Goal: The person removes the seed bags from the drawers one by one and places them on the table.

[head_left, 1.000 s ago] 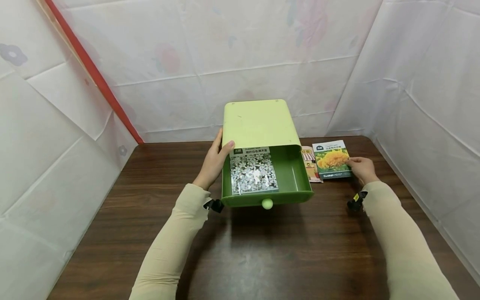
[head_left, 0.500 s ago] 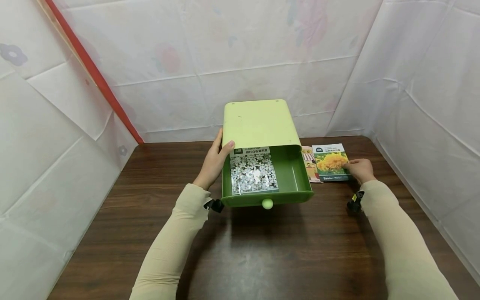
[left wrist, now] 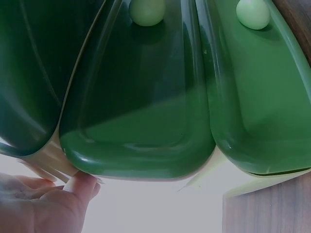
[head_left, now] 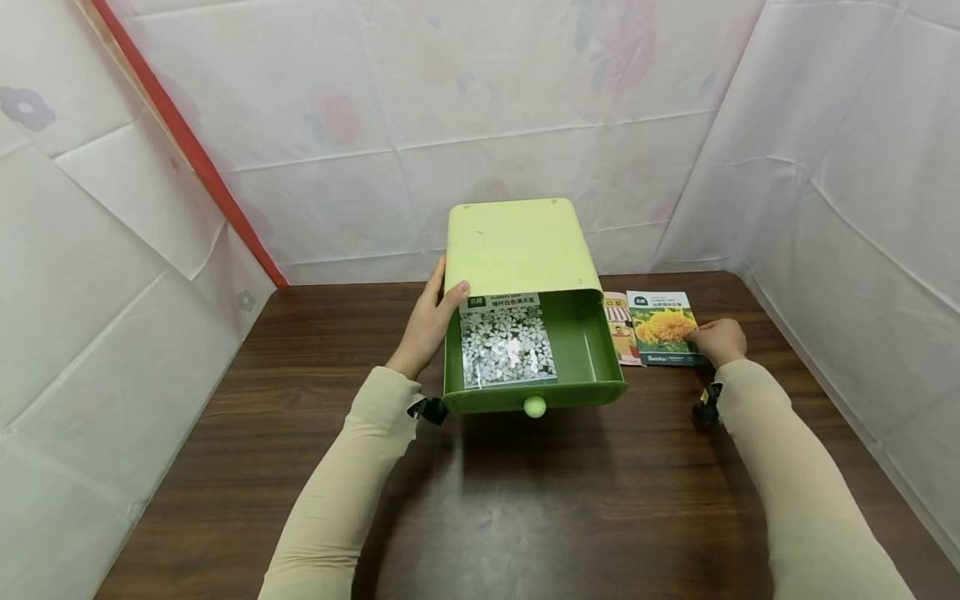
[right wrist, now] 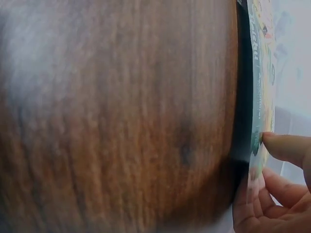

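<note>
A light green drawer cabinet (head_left: 519,246) stands mid-table with its dark green top drawer (head_left: 588,346) pulled out. Inside that drawer, to the left, lies a seed packet with white flowers (head_left: 507,343). My left hand (head_left: 427,325) rests against the cabinet's left side, thumb by the upper front edge; the left wrist view shows its fingers (left wrist: 80,184) on the pale side wall. My right hand (head_left: 720,342) pinches the right edge of a yellow-flower seed packet (head_left: 663,325) on the table. In the right wrist view, the thumb is above the packet (right wrist: 257,97) and fingers are below.
A pinkish-orange packet (head_left: 622,329) lies between the cabinet and the yellow-flower packet, partly hidden. Below the pulled-out drawer are further shut drawers with round knobs (left wrist: 147,10). The dark wooden table (head_left: 300,400) meets white sheet walls (head_left: 337,167) behind and at both sides.
My right hand has lowered the yellow-flower packet slightly toward me, and it now lies flatter beside the pinkish-orange packet. The left hand and the cabinet have not moved.
</note>
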Tool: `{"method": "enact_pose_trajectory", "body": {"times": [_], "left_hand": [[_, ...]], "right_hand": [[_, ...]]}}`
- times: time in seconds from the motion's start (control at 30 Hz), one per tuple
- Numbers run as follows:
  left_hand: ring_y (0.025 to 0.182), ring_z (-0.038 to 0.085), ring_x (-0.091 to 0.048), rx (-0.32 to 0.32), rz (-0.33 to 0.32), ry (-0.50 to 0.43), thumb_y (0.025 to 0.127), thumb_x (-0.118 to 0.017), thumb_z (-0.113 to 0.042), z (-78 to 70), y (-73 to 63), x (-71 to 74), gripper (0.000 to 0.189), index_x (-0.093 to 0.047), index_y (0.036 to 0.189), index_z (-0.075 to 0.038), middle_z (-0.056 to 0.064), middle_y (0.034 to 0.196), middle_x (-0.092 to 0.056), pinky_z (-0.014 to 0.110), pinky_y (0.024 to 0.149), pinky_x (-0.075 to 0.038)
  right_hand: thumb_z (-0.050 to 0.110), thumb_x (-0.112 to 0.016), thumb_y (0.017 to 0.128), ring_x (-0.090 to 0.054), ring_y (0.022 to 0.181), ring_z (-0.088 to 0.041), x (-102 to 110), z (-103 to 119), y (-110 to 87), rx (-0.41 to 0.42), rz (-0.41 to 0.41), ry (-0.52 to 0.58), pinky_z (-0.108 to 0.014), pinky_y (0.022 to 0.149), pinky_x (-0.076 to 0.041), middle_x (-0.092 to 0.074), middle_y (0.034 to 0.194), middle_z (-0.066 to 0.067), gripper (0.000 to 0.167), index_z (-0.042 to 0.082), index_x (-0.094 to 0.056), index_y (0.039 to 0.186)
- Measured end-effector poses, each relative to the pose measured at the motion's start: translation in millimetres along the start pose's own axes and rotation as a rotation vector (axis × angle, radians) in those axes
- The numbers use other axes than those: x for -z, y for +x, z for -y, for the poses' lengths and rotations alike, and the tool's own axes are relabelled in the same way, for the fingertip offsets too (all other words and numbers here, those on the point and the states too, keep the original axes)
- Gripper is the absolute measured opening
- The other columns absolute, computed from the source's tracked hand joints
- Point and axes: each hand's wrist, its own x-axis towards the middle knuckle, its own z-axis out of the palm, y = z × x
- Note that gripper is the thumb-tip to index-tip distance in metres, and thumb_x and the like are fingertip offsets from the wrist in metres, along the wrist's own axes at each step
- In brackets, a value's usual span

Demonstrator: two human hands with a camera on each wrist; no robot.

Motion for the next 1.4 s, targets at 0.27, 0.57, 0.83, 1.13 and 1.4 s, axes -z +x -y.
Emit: {"method": "enact_pose_trajectory", "body": {"times": [0.27, 0.57, 0.83, 1.13, 1.4], "left_hand": [[0.152, 0.016, -0.013, -0.005, 0.003, 0.002, 0.099, -0.046, -0.053, 0.2, -0.3, 0.1, 0.075, -0.001, 0.157, -0.037, -0.008, 0.165, -0.002, 0.046, 0.121, -0.024], [0.152, 0.016, -0.013, -0.001, 0.0, -0.001, 0.098, -0.047, -0.056, -0.1, -0.2, 0.0, 0.078, -0.001, 0.157, -0.036, -0.007, 0.165, -0.003, 0.046, 0.12, -0.025], [0.151, 0.019, -0.016, 0.005, 0.0, -0.004, 0.098, -0.047, -0.055, -0.1, -0.4, 0.3, 0.077, -0.001, 0.157, -0.037, -0.007, 0.166, -0.003, 0.047, 0.119, -0.027], [0.151, 0.02, -0.019, 0.005, 0.003, -0.015, 0.098, -0.048, -0.054, -1.1, -0.8, -0.1, 0.076, -0.002, 0.157, -0.037, -0.007, 0.165, -0.003, 0.048, 0.118, -0.029], [0.151, 0.02, -0.018, 0.012, 0.0, -0.011, 0.097, -0.048, -0.057, -1.3, -0.6, -0.2, 0.079, -0.001, 0.157, -0.038, -0.007, 0.165, -0.003, 0.049, 0.117, -0.029]], "right_hand": [[0.02, -0.064, 0.092, -0.061, 0.085, -0.039, 0.8, 2.1, 1.2, 0.015, -0.005, -0.042, -0.05, 0.073, -0.051, -0.068, 0.1, -0.028, 0.036, -0.014, -0.069, 0.102], [0.02, -0.063, 0.093, -0.059, 0.098, -0.047, 1.8, 4.3, -1.3, 0.006, -0.002, -0.065, -0.055, 0.084, -0.049, -0.064, 0.114, -0.032, 0.038, -0.014, -0.068, 0.107], [0.018, -0.057, 0.095, -0.059, 0.098, -0.041, 3.1, 5.5, 1.2, -0.026, -0.002, 0.008, -0.051, 0.079, -0.05, -0.06, 0.124, -0.031, 0.037, -0.011, -0.065, 0.116], [0.024, -0.044, 0.1, -0.048, 0.068, -0.018, 21.9, 43.0, 1.3, -0.007, -0.041, 0.305, -0.037, 0.068, -0.044, -0.056, 0.073, -0.001, 0.027, 0.01, -0.063, 0.085], [0.041, -0.04, 0.104, -0.06, 0.088, -0.003, 40.3, 98.9, -19.4, 0.157, -0.003, 0.407, -0.018, 0.078, -0.051, -0.061, 0.109, 0.001, 0.052, 0.003, -0.052, 0.138]]}}
